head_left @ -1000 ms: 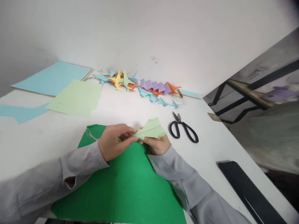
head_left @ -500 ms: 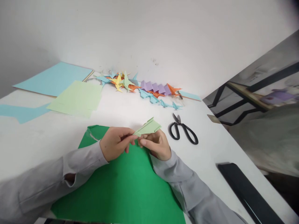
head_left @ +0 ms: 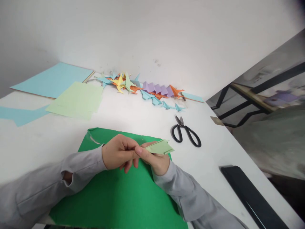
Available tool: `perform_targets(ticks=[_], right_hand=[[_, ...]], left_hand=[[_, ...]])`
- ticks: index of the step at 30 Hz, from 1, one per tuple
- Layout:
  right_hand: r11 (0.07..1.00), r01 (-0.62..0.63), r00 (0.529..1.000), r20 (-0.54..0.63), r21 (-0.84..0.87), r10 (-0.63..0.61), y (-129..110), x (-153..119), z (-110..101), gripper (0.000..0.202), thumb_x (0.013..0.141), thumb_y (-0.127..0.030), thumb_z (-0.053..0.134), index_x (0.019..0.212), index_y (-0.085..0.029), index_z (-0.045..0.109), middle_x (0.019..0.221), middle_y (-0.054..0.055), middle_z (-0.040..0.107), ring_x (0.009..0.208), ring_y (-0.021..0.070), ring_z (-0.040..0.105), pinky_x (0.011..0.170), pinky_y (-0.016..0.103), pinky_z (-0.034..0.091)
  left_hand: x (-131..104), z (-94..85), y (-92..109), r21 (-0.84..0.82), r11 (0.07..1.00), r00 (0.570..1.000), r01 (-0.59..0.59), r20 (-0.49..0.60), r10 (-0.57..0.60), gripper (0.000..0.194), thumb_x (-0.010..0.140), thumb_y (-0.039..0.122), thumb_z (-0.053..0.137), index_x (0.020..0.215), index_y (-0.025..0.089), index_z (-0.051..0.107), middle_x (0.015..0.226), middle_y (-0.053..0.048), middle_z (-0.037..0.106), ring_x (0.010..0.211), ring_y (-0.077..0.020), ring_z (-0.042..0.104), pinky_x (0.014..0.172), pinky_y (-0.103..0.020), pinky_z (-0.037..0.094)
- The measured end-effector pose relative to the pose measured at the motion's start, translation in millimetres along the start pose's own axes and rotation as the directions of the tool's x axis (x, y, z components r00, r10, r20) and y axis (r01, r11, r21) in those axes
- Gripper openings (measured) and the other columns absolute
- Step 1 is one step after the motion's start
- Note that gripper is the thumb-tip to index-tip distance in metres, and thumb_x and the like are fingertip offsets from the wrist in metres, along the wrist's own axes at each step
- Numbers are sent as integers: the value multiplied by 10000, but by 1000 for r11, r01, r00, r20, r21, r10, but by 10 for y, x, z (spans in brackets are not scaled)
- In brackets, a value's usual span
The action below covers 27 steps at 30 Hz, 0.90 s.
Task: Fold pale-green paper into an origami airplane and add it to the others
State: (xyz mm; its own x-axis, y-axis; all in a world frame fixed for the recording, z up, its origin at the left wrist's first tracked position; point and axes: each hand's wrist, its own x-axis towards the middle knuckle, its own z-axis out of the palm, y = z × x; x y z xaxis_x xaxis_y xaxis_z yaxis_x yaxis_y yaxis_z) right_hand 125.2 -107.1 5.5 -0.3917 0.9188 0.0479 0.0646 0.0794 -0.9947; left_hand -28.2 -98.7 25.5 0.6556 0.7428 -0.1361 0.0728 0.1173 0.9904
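Note:
A small piece of folded light green paper [head_left: 160, 147] is held between both hands over a green board [head_left: 133, 194]. My left hand [head_left: 120, 152] pinches its left tip, which the fingers hide. Around the paper, my right hand [head_left: 154, 159] is closed, its thumb pressing near that same tip while the wider end sticks out to the right. The fingertips of the two hands meet. To the right of the board lie black-handled scissors [head_left: 183, 128], their blades slightly apart.
Folded paper figures [head_left: 124, 83] and a purple pleated paper strip [head_left: 158, 89] line the wall. Light green sheets [head_left: 75, 100], a large blue sheet [head_left: 53, 81] and a blue offcut [head_left: 26, 114] lie at left. A long black object [head_left: 250, 197] rests near the right table edge.
The folded paper has come lower and slightly right, and has turned so another face shows. My right thumb has moved up to its left tip, meeting my left fingers.

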Motion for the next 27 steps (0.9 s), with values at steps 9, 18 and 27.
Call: perform_targets(ticks=[9, 18, 27], right_hand=[[938, -31, 999, 39, 346, 18, 80, 4, 42, 438, 809, -428, 498, 452, -174, 513, 382, -17, 476, 365, 105, 444, 399, 250, 359], [978, 19, 998, -54, 208, -8, 175, 28, -49, 428, 711, -536, 564, 474, -186, 496, 331, -67, 287, 313, 65, 240, 320, 237, 159], [993, 44, 998, 45, 113, -49, -47, 38, 10, 477, 606, -555, 637, 445, -215, 344, 359, -80, 281, 344, 61, 236, 334, 215, 209]], left_hand=[[13, 10, 23, -161, 985, 998, 68, 22, -66, 265, 724, 342, 586, 590, 113, 573, 434, 0, 561, 329, -102, 526, 307, -170, 393], [11, 28, 17, -243, 966, 997, 83, 23, -80, 274, 705, 373, 609, 630, 112, 576, 425, 18, 559, 283, -91, 494, 293, -175, 391], [-12, 22, 9, -221, 973, 996, 71, 67, -57, 335, 713, 404, 604, 550, 119, 541, 407, 16, 543, 277, -81, 481, 302, -170, 379]])
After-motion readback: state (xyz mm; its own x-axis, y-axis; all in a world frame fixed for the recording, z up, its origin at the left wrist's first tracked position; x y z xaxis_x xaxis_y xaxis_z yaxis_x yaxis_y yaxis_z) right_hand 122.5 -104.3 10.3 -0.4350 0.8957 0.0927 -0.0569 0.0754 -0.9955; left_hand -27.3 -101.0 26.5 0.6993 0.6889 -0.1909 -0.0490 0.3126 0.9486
